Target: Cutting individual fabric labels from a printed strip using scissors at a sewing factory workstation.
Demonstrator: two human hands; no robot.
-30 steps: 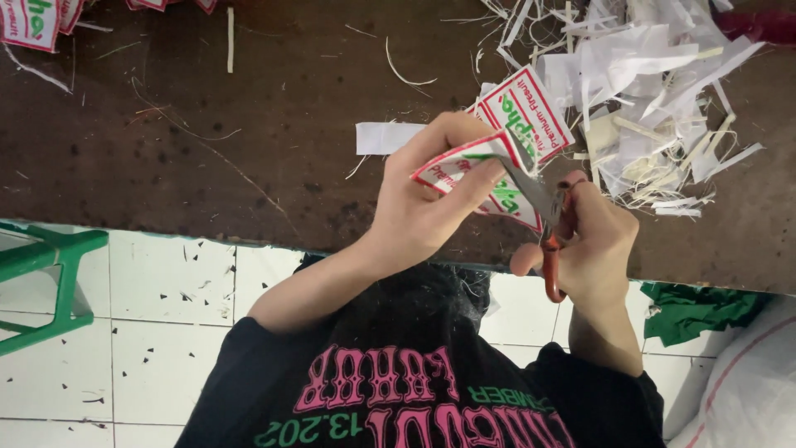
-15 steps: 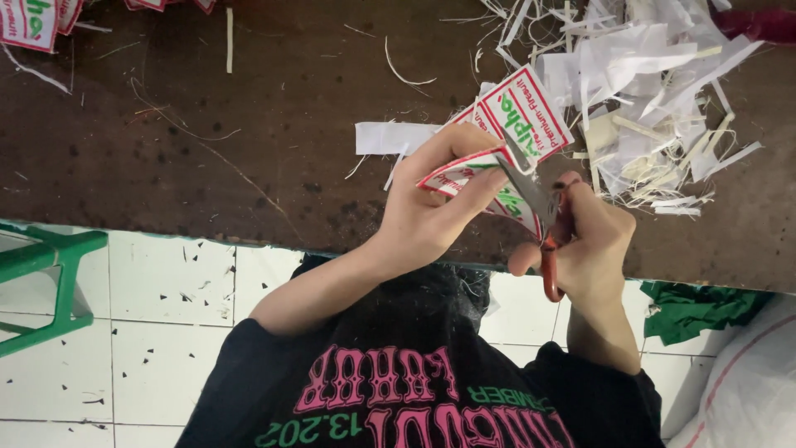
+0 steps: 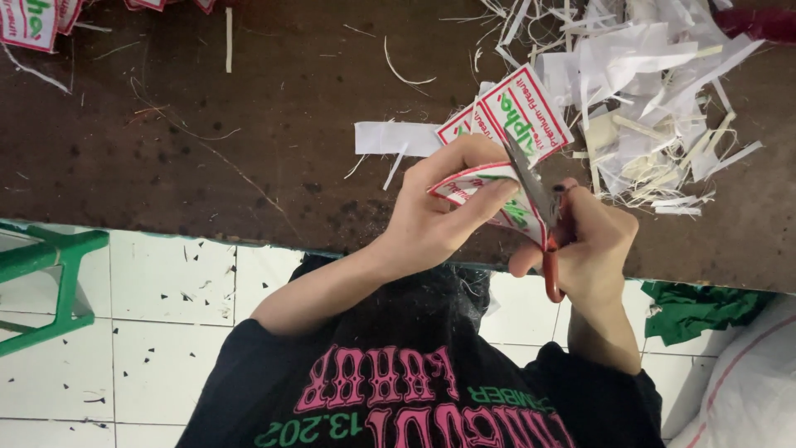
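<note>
My left hand (image 3: pixel 439 224) pinches a strip of printed white labels (image 3: pixel 526 112) with red borders and green lettering, bending its near end over my fingers. My right hand (image 3: pixel 597 249) grips red-handled scissors (image 3: pixel 551 274). Their grey blades point up and left, across the labels beside my left fingertips. Both hands hover over the near edge of a dark brown table (image 3: pixel 207 149). A plain white paper strip (image 3: pixel 390 137) lies on the table just behind my left hand.
A heap of white paper offcuts (image 3: pixel 655 91) fills the table's far right. More cut labels (image 3: pixel 33 21) lie at the far left corner. Below the table are white floor tiles, a green stool (image 3: pixel 50 282), green cloth (image 3: pixel 692 303) and a white sack (image 3: pixel 746 390).
The hands stay in nearly the same spot. The scissor blades have shifted slightly along the labels and the label strip has tilted a little.
</note>
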